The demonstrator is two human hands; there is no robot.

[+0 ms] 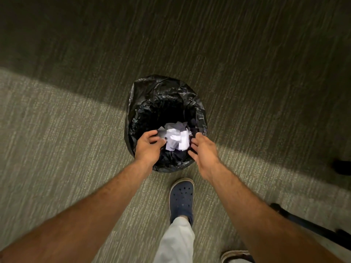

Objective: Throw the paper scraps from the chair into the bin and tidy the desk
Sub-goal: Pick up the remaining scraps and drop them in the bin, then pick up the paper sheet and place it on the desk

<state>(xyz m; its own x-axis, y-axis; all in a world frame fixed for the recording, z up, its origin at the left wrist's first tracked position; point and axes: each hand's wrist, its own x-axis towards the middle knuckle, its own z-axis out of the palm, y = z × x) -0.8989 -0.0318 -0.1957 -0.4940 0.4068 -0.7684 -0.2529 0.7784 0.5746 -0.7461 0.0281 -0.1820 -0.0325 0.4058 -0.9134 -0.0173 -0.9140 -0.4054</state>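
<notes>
A round bin lined with a black plastic bag stands on the carpet in the middle of the view. White crumpled paper scraps sit over its mouth, between my two hands. My left hand is at the left of the scraps with fingers spread apart. My right hand is at their right, fingers apart too. Neither hand clasps the paper; whether the fingertips still touch it is unclear. The chair seat and the desk are out of view.
Grey-green striped carpet lies all around, darker in shadow beyond the bin. My foot in a blue clog stands just behind the bin. Black chair-base legs reach in at the lower right, with a dark castor further up.
</notes>
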